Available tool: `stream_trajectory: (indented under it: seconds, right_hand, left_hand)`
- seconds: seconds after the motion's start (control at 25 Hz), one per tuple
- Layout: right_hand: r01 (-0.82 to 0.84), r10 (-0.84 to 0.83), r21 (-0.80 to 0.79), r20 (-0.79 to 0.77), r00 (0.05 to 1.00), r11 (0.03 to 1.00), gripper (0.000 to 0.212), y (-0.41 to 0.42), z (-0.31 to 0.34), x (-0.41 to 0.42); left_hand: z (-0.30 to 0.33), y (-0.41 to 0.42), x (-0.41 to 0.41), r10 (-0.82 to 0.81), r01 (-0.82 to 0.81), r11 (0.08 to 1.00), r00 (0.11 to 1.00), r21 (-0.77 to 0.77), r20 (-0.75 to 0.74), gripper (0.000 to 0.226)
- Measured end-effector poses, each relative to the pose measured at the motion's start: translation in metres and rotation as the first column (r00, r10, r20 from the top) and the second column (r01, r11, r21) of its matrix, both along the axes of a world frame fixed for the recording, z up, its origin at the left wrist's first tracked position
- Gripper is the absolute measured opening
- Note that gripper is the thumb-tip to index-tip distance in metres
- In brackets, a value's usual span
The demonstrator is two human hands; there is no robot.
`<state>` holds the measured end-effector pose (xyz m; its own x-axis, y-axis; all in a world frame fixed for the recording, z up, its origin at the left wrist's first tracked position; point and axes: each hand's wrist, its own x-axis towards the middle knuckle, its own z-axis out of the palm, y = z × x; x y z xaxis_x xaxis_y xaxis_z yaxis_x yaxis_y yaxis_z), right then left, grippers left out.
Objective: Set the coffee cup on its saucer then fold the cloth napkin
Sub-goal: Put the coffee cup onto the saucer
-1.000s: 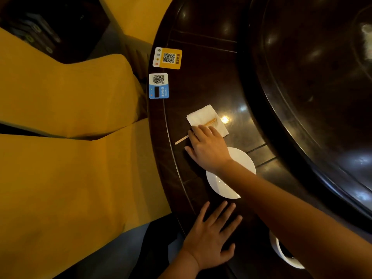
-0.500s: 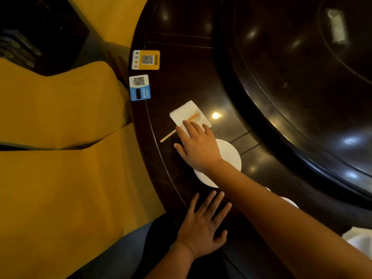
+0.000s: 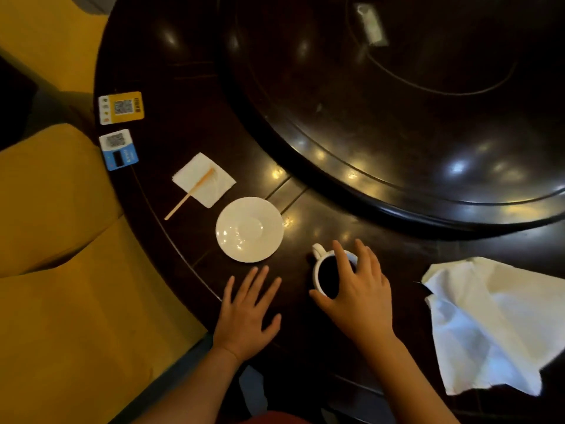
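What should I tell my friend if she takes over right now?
Left hand: flat on the table, holding nothing.
Right hand: draped over the coffee cup, fingers at its rim; a firm grip can't be confirmed.
Saucer: bare, left of the cup.
Cloth napkin: rumpled at the right.
Done: nothing.
Left: set cup on saucer, fold napkin.

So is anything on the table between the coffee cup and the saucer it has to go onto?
Nothing visible. The coffee cup, under the right hand, sits just right of the empty saucer, with only bare dark table between them. The left hand lies flat nearer the person, off that path.
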<state>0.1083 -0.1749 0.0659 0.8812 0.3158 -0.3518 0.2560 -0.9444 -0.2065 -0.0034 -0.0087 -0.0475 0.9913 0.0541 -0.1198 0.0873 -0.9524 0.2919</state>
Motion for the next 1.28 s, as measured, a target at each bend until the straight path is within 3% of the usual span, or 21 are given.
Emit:
stream_trajectory:
  seconds: [0.12,0.6,0.8,1.28]
  right_hand:
    - [0.012,-0.012,-0.001,-0.054,0.998,1.0,0.097,-0.006,-0.004,-0.001]
    - [0.026,-0.026,0.092,-0.009,1.0,0.995,0.09,0.005,0.002,0.006]
    - [-0.128,0.12,0.201,0.054,0.991,0.971,0.089,0.048,0.015,0.032]
    - [-0.394,0.386,0.109,0.086,0.918,0.913,0.089,0.132,-0.01,0.055]
  left_hand:
    - [0.0,0.001,0.0,-0.003,0.003,1.0,1.0,0.001,-0.013,0.065]
    - [-0.002,0.001,0.0,-0.007,0.007,1.0,1.0,0.0,-0.005,0.064]
    - [-0.004,0.002,0.0,-0.018,0.018,1.0,1.0,0.01,-0.002,0.066]
    - [-0.012,0.0,-0.002,-0.011,0.012,1.0,1.0,0.02,-0.011,0.075]
